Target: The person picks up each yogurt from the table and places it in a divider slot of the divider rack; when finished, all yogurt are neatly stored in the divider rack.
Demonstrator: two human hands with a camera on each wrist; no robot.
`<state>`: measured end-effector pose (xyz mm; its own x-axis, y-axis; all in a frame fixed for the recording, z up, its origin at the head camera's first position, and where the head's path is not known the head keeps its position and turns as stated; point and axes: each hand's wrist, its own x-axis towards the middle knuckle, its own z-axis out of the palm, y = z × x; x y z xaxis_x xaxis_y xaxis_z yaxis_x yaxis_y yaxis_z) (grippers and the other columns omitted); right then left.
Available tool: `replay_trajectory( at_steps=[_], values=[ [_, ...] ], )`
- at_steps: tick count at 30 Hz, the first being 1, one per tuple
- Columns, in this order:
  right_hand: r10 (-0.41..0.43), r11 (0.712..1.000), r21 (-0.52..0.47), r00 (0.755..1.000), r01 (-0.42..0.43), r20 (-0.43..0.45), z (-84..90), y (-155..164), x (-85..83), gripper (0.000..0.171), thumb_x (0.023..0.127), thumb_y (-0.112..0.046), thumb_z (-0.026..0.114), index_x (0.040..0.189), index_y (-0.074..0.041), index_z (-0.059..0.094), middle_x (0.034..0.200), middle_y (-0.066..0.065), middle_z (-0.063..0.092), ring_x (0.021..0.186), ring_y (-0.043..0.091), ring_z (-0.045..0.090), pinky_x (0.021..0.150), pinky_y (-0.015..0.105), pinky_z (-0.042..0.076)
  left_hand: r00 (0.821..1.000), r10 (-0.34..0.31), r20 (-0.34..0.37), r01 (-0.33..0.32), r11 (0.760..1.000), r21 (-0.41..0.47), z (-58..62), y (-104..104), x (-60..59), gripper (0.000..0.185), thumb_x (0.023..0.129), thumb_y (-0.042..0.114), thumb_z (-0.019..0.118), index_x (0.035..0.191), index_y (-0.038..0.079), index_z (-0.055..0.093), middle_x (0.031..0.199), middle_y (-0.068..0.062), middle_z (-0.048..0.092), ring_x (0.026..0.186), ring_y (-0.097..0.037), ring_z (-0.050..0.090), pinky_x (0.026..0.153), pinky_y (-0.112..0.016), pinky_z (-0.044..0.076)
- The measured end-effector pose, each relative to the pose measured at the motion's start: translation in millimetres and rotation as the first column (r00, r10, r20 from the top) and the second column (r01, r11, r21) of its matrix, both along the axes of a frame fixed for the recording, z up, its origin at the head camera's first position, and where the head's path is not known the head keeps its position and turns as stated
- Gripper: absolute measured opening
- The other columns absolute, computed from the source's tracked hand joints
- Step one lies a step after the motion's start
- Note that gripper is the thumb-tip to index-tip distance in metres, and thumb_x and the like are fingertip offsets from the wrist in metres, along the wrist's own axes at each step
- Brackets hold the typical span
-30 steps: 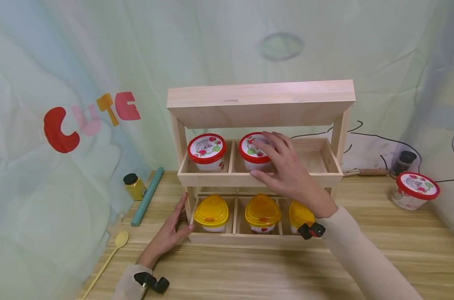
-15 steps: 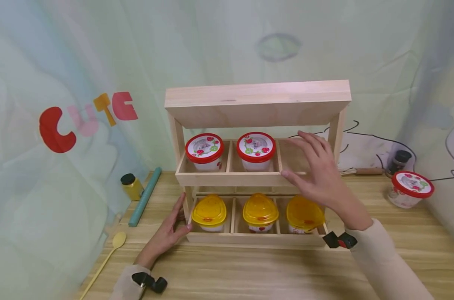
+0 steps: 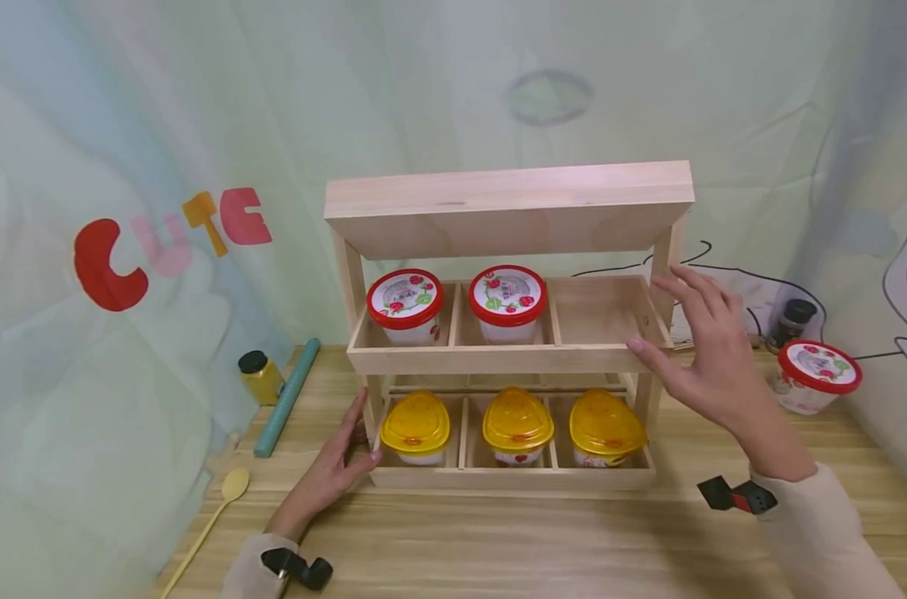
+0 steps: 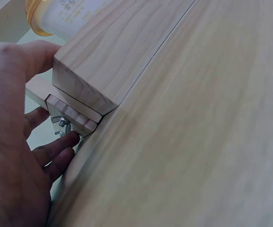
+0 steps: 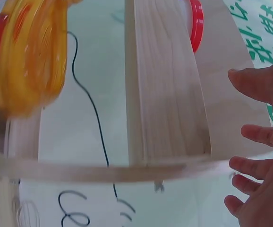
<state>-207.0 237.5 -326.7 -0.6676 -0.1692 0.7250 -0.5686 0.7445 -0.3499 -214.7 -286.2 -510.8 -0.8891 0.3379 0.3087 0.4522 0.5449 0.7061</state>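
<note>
A two-tier wooden rack [image 3: 498, 359] stands on the table. Its upper tray holds two red-lidded tubs [image 3: 410, 304] [image 3: 508, 303] in the left and middle compartments; the right compartment is bare. Three yellow-lidded containers [image 3: 517, 423] fill the lower tray. My left hand [image 3: 339, 464] rests open against the rack's lower left corner [image 4: 75, 101], fingers straight along it. My right hand [image 3: 699, 353] hovers open in the air by the rack's right post, holding nothing. A third red-lidded tub [image 3: 818, 376] stands on the table to the right of that hand.
Left of the rack lie a teal rod [image 3: 287, 395], a small yellow jar with a black cap [image 3: 256, 376] and a pale yellow spoon [image 3: 212, 517]. A dark-capped bottle [image 3: 793, 323] and a wooden-handled tool stand behind the right side. A cloth backdrop hangs behind.
My right hand has left the middle red-lidded tub and moved right, past the bare compartment to the rack's right post. The left hand has stayed at the rack's corner.
</note>
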Motion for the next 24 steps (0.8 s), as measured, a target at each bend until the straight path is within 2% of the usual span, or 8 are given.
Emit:
replay_trajectory(
  at_steps=[5, 10, 13, 16, 18, 21, 24],
  values=[
    [-0.055, 0.998, -0.002, 0.998, 0.055, 0.021, -4.8, 19, 2.4, 0.078, 0.081, -0.022, 0.088, 0.151, -0.008, 0.057, 0.166, 0.025, 0.045, 0.148, 0.054, 0.035, 0.118, 0.082, 0.026, 1.0, 0.0, 0.0, 0.0, 1.0, 0.004, 1.5, 1, 0.5, 0.101, 0.101, 0.016, 0.07, 0.175, 0.028, 0.003, 0.171, -0.027, 0.038, 0.143, -0.046, 0.056, 0.116, -0.059, 0.047],
    [-0.105, 0.994, 0.0, 0.993, 0.105, 0.055, -12.6, 38, 2.6, 0.079, 0.083, -0.021, 0.086, 0.153, -0.007, 0.054, 0.167, 0.027, 0.042, 0.148, 0.056, 0.033, 0.121, 0.083, 0.019, 1.0, -0.014, 0.007, 0.013, 1.0, 0.023, 2.5, 2, 0.6, 0.102, 0.101, 0.015, 0.07, 0.175, 0.027, 0.002, 0.172, -0.03, 0.034, 0.144, -0.051, 0.053, 0.114, -0.073, 0.043],
    [-0.14, 0.99, 0.008, 0.988, 0.14, 0.067, -19.2, 51, 0.9, 0.076, 0.087, -0.025, 0.084, 0.154, -0.005, 0.053, 0.167, 0.029, 0.041, 0.148, 0.057, 0.033, 0.123, 0.081, 0.017, 1.0, -0.017, 0.013, 0.017, 0.999, 0.031, 3.0, 2, 1.0, 0.102, 0.101, 0.015, 0.069, 0.175, 0.028, 0.001, 0.172, -0.031, 0.033, 0.144, -0.053, 0.052, 0.113, -0.076, 0.042],
    [-0.177, 0.984, 0.021, 0.983, 0.176, 0.057, -27.4, 63, -1.4, 0.075, 0.091, -0.032, 0.081, 0.153, -0.002, 0.052, 0.165, 0.031, 0.042, 0.147, 0.058, 0.033, 0.123, 0.08, 0.018, 1.0, -0.009, 0.008, 0.009, 1.0, 0.016, 3.5, 2, 1.6, 0.101, 0.101, 0.016, 0.07, 0.175, 0.028, 0.002, 0.171, -0.03, 0.037, 0.143, -0.05, 0.055, 0.115, -0.068, 0.046],
    [-0.19, 0.982, 0.03, 0.981, 0.189, 0.028, -33.6, 72, -3.4, 0.075, 0.095, -0.043, 0.077, 0.151, -0.001, 0.053, 0.162, 0.033, 0.044, 0.145, 0.059, 0.034, 0.123, 0.078, 0.018, 1.0, -0.004, 0.003, 0.004, 1.0, 0.005, 3.4, 2, 1.7, 0.101, 0.101, 0.016, 0.07, 0.175, 0.028, 0.002, 0.17, -0.028, 0.038, 0.142, -0.047, 0.056, 0.115, -0.059, 0.048],
    [-0.206, 0.978, 0.041, 0.978, 0.206, -0.009, -41.6, 84, -7.2, 0.077, 0.096, -0.051, 0.073, 0.148, 0.002, 0.053, 0.155, 0.038, 0.047, 0.143, 0.06, 0.037, 0.122, 0.077, 0.02, 1.0, -0.009, 0.001, 0.009, 1.0, 0.016, 2.7, 2, 1.4, 0.101, 0.1, 0.015, 0.07, 0.175, 0.027, 0.003, 0.171, -0.029, 0.036, 0.144, -0.049, 0.053, 0.116, -0.063, 0.046],
    [-0.214, 0.976, 0.038, 0.976, 0.215, -0.037, -48.5, 96, -10.8, 0.083, 0.098, -0.062, 0.066, 0.145, 0.005, 0.054, 0.15, 0.041, 0.05, 0.141, 0.061, 0.039, 0.122, 0.075, 0.021, 1.0, -0.012, 0.002, 0.012, 1.0, 0.027, 2.5, 2, 1.0, 0.101, 0.1, 0.015, 0.07, 0.175, 0.027, 0.003, 0.172, -0.03, 0.032, 0.146, -0.052, 0.05, 0.115, -0.073, 0.042]
  ],
)
